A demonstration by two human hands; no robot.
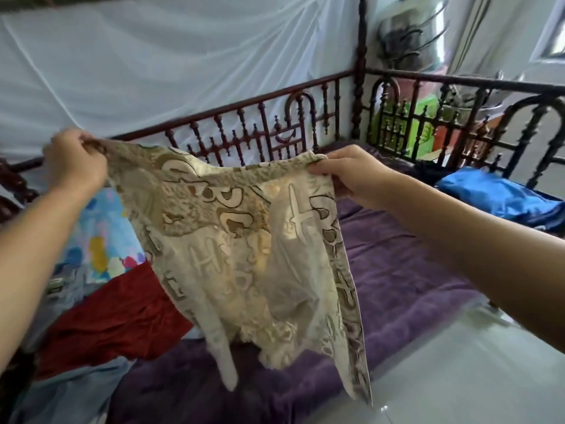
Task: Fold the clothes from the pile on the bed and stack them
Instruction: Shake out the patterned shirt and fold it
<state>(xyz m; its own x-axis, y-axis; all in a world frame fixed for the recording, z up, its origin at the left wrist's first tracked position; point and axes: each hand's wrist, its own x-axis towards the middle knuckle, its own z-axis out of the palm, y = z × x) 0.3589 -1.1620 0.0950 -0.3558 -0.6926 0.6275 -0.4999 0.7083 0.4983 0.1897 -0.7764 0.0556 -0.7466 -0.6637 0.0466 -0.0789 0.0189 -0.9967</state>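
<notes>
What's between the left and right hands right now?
Only the cream patterned garment: left hand and right hand pinch its top corners, the edge sagging between them, in the head view.

Across the upper left of your view hangs a white net (153, 71). Below it a dark carved railing (244, 117) runs from centre left to the right edge, turning at a tall post. A purple blanket (397, 264) spreads over the centre and lower middle. At right, a shiny blue bundle (495, 194) lies near the railing, and something green (423, 130) shows through the bars. Pale floor (458, 377) fills the lower right.
</notes>
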